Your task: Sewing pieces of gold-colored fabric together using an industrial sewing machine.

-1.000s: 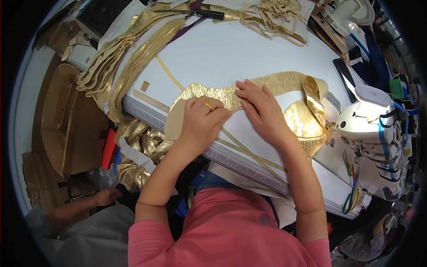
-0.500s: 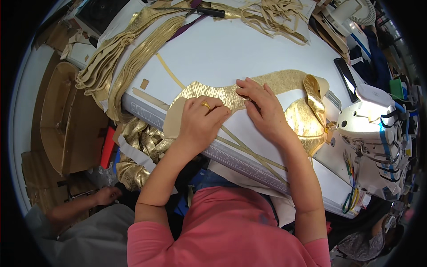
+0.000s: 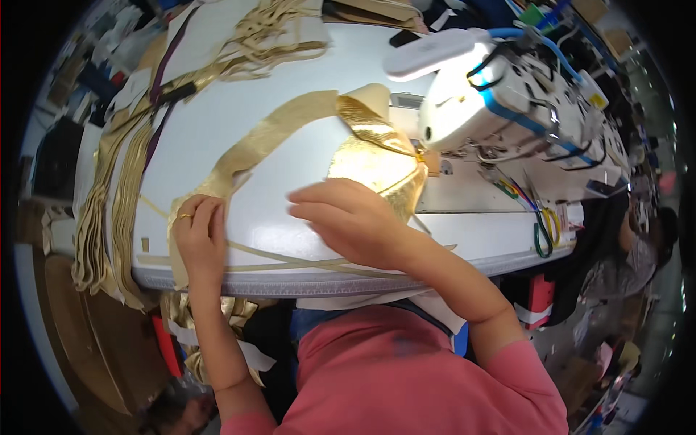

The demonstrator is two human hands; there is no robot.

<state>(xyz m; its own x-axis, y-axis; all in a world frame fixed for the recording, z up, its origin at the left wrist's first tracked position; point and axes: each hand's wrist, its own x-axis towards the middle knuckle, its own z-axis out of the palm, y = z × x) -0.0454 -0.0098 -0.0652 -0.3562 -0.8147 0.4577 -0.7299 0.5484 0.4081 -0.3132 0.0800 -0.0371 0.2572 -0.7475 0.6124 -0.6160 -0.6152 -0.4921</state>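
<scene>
A long gold fabric strip (image 3: 272,125) curves over the white tabletop, from my left hand up to a shiny gold fabric piece (image 3: 370,161) beneath the sewing machine (image 3: 464,101). My left hand (image 3: 201,235), with a ring on it, pinches the strip near its left end, which partly hides under the fingers. Slightly blurred, my right hand (image 3: 348,217) hovers by the lower left edge of the shiny piece, fingers stretched out and holding nothing. Thin flat olive strips (image 3: 290,257) cross on the table between my hands.
A ruler (image 3: 326,283) runs along the near table edge. Pleated gold strips (image 3: 94,225) hang at the left, loose beige strips (image 3: 264,40) lie at the back, and scissors (image 3: 542,225) with other tools lie right. A cardboard box (image 3: 87,326) stands lower left.
My view has swung right, bringing more of the sewing machine into sight. My right hand has come off the gold strip and moved toward me; my left hand stays on its left part.
</scene>
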